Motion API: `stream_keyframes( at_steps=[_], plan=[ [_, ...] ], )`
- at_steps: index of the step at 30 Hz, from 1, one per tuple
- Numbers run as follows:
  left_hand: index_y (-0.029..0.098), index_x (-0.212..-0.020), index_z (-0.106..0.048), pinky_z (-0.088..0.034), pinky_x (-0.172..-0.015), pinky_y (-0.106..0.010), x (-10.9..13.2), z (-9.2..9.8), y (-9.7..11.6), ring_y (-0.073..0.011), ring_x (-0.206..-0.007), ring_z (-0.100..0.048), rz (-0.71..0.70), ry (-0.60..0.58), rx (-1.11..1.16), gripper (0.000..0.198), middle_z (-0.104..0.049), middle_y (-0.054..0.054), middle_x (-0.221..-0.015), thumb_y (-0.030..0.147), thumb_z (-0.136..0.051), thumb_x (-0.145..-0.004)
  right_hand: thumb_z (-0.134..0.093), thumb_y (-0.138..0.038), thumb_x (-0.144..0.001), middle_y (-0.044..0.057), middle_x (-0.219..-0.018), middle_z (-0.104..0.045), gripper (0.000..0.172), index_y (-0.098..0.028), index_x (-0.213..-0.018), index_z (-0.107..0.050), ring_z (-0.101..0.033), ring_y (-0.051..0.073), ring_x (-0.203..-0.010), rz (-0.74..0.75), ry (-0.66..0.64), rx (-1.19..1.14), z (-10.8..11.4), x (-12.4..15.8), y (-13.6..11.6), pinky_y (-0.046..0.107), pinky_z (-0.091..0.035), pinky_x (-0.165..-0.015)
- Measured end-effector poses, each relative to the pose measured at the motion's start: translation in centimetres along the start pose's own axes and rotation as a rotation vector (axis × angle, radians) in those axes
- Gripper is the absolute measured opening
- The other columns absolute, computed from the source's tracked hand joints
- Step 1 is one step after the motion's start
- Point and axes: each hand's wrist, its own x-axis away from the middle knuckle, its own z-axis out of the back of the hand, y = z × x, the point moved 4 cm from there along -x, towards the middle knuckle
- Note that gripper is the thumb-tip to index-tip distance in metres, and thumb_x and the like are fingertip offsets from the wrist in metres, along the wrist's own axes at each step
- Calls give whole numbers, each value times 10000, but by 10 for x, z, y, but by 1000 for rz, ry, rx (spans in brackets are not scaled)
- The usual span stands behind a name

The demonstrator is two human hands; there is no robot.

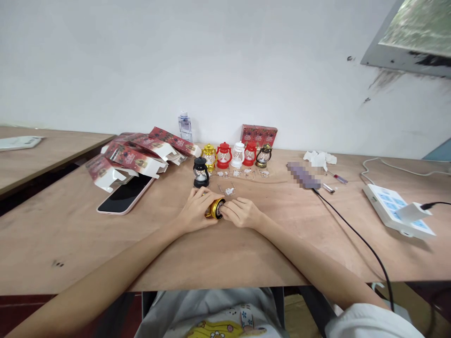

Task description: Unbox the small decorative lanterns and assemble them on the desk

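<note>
A small gold lantern (pixel 212 211) lies on its side, its open base turned to the right. Wrapped round its body is my left hand (pixel 197 210). The fingertips of my right hand (pixel 241 212) are pinched together at the base; whatever they hold there is too small to tell. Just beyond stands a black lantern (pixel 201 173), upright. A bent wire handle with a white tag (pixel 229 191) lies behind my hands. Farther back is a row of upright lanterns, among them a yellow-gold one (pixel 209 157), a white one (pixel 237 155) and a bronze one (pixel 263 156).
Flattened red boxes (pixel 130 157) overlap a phone (pixel 125 196) at left. A bottle (pixel 185 126) and upright red boxes (pixel 259 135) stand by the wall. At right are crumpled tissue (pixel 319 158), a screwdriver (pixel 340 179), a cabled, blurred device (pixel 303 175) and a power strip (pixel 398 211).
</note>
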Motion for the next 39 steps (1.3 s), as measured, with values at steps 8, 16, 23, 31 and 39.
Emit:
stream_keyframes(
  at_steps=[8, 16, 23, 31, 39],
  plan=[
    [186, -1137, -516, -310, -814, -351, -1, 1, 2, -231, -978, -500, 3, 6, 14, 472, -648, -44, -1032, 232, -593, -674, -493, -168, -871, 0, -663, -600, 98, -149, -790, -543, -513, 101, -572, -73, 29, -76, -1, -1, 3, 253, -314, -529],
    [196, -1134, -515, -309, -823, -353, -1, 1, 1, -234, -991, -500, 19, -6, 12, 460, -648, -43, -1051, 232, -586, -681, -511, -164, -865, -11, -656, -618, 87, -154, -791, -557, -536, 95, -567, -96, -8, -133, 1, -2, 4, 243, -320, -539],
    [197, -1127, -519, -311, -814, -356, -1, 1, 1, -238, -986, -501, 8, -11, 4, 445, -650, -46, -1052, 236, -586, -689, -538, -172, -881, -12, -687, -641, 71, -145, -871, -604, -531, 81, -576, -53, -5, -158, 4, -1, 5, 244, -314, -527],
    [189, -1134, -513, -304, -795, -357, 0, -1, 0, -239, -986, -500, -23, -4, -29, 456, -650, -47, -1054, 234, -597, -688, -534, -158, -879, -5, -700, -628, 74, -154, -907, -602, -495, 91, -563, -2, -13, -80, 2, 1, 3, 254, -290, -520],
    [185, -1115, -521, -288, -799, -366, 1, -4, 1, -241, -988, -492, -71, 16, -44, 421, -659, -47, -1042, 239, -600, -704, -473, -189, -902, -1, -667, -576, 111, -156, -832, -552, -477, 104, -564, 19, -74, -9, -2, -1, -2, 267, -281, -528]
  ],
)
